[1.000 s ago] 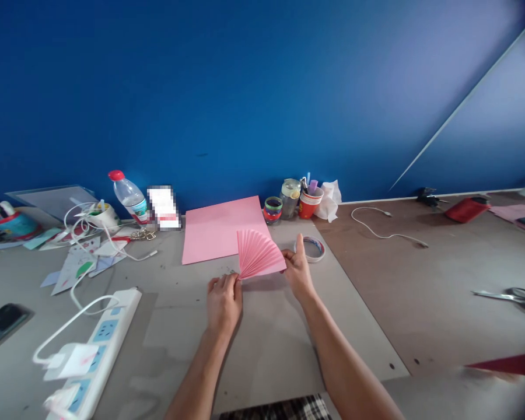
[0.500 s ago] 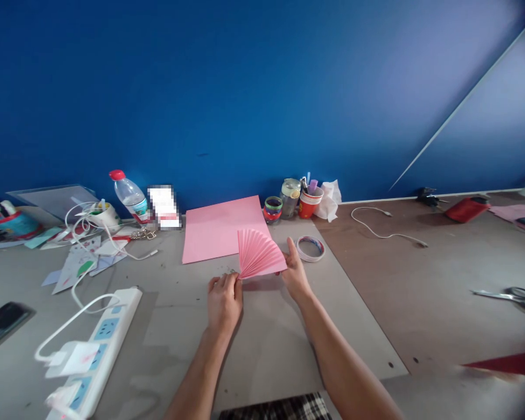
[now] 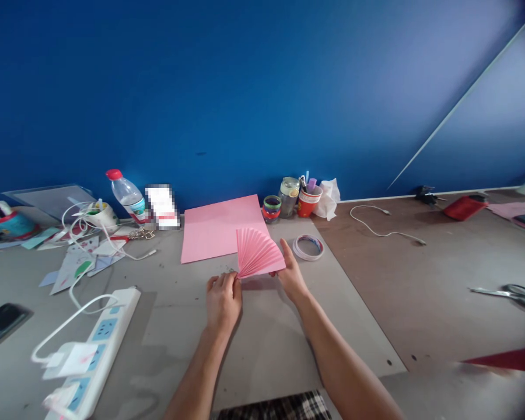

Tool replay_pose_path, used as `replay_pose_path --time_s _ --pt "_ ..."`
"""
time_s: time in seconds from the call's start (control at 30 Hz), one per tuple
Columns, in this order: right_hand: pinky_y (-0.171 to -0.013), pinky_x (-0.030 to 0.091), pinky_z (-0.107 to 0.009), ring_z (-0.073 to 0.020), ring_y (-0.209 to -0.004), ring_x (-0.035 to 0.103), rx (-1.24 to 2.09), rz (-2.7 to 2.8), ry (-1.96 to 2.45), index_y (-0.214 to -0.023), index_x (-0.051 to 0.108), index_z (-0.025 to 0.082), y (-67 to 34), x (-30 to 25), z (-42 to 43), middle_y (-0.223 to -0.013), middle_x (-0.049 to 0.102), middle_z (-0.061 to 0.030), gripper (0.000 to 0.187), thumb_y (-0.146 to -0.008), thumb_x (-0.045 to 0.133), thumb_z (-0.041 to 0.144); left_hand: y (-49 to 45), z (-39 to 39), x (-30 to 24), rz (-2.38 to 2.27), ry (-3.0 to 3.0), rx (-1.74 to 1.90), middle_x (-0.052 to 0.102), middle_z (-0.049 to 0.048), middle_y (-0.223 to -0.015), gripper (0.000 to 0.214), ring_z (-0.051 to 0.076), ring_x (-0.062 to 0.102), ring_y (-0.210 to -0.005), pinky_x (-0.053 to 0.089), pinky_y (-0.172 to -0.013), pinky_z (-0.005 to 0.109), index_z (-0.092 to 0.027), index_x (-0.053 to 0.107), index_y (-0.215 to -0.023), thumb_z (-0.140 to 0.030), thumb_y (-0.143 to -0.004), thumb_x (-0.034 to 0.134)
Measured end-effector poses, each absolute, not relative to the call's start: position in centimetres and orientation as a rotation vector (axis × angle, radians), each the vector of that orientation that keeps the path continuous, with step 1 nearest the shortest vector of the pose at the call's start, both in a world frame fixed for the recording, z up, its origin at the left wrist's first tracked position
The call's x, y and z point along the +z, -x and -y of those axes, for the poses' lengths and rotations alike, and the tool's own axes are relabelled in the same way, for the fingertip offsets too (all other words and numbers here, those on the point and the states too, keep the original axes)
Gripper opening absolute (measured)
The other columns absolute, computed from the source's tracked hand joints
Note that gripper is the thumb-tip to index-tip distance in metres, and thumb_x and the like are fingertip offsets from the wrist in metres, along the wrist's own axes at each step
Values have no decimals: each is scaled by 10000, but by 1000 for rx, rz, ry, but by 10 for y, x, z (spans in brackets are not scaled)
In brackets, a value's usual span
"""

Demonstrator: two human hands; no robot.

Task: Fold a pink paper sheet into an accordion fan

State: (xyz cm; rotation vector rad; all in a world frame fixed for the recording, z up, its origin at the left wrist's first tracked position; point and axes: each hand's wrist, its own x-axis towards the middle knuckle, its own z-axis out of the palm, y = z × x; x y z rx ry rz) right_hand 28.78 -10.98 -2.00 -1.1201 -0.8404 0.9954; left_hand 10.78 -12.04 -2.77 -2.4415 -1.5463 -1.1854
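A pink pleated paper fan (image 3: pixel 258 254) is spread out a little above the desk, its folds narrowing to a point at the lower left. My left hand (image 3: pixel 224 297) pinches that gathered point between thumb and fingers. At the fan's right edge, my right hand (image 3: pixel 292 277) holds the last fold. Its thumb points upward beside the edge, and its fingers are partly hidden beneath the paper. Behind the fan lies a flat pink sheet of paper (image 3: pixel 214 230), partly covered by it. A roll of tape (image 3: pixel 308 248) rests just beyond my right hand.
At left are a power strip (image 3: pixel 109 344) with plugs, a phone (image 3: pixel 4 324), a bottle (image 3: pixel 126 195) and paper scraps (image 3: pixel 76 265). A jar (image 3: pixel 289 195) and red cups (image 3: pixel 308 204) stand by the wall. Scissors (image 3: pixel 507 293) and a white cable (image 3: pixel 389 234) lie at right.
My right thumb has shifted slightly left, closer to the fan's edge. The fan's spread looks about the same, and my left hand keeps its pinch. The whole view has shifted slightly.
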Motion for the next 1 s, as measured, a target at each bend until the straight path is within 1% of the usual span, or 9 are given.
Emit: replay_pose_path --time_s 0.17,0.33,0.4,0.47,0.53,0.57,0.77,0.87,1.0 --pt "-501 377 -239 -92 -465 451 1067 792 1140 -1469 177 154 -288 -23 109 -544 507 108 931 -612 541 176 -108 121 -26 1536 2443 -1181 681 49 -802 113 189 642 -752 417 -830 368 -189 563 -942 -178 -895 461" --pt "-499 377 -241 -91 -457 446 1067 795 1135 -1436 247 170 -287 -22 109 -550 510 105 867 -620 540 190 -108 120 -27 1534 2441 -1175 676 49 -795 117 190 641 -751 420 -829 365 -184 569 -937 -174 -894 460" --pt "-493 372 -234 -85 -456 427 1068 861 1141 -1333 402 183 -286 -17 111 -544 497 100 711 -633 523 198 -108 120 -27 1531 2442 -1174 675 48 -792 116 188 639 -748 420 -828 364 -182 570 -934 -172 -893 461" --pt "-499 371 -227 -83 -474 424 1090 958 1175 -1059 585 181 -284 -12 113 -527 494 82 421 -645 508 191 -108 120 -27 1529 2442 -1175 675 47 -791 115 187 638 -748 420 -827 364 -180 570 -933 -168 -891 463" --pt "-500 375 -223 -90 -490 437 1151 1038 1210 -742 604 172 -282 -8 116 -491 499 56 135 -648 508 188 -108 120 -27 1529 2442 -1177 673 44 -785 113 186 635 -742 419 -825 364 -178 569 -933 -165 -888 467" --pt "-494 380 -224 -95 -488 444 1195 1062 1216 -648 578 172 -281 -7 118 -475 504 44 68 -649 515 196 -107 120 -27 1529 2443 -1178 671 43 -784 112 187 634 -741 419 -824 364 -177 569 -934 -163 -887 468" --pt "-491 404 -240 -106 -453 483 1455 1146 1198 -588 588 163 -270 -10 126 -458 545 19 74 -636 558 211 -107 120 -27 1521 2466 -1177 659 44 -774 129 193 627 -745 419 -820 367 -176 563 -953 -159 -892 450" --pt "-532 417 -255 -115 -501 508 1517 1148 1166 -520 562 163 -268 -10 128 -491 565 -5 146 -646 596 229 -107 121 -26 1510 2496 -1168 659 45 -786 133 195 626 -755 416 -830 370 -178 559 -962 -161 -896 444" --pt "-560 409 -264 -116 -551 498 1551 1103 1083 -590 581 161 -266 -10 129 -561 572 3 161 -634 678 282 -110 122 -25 1483 2550 -1151 660 37 -790 143 192 628 -751 410 -847 375 -187 562 -962 -151 -889 444"
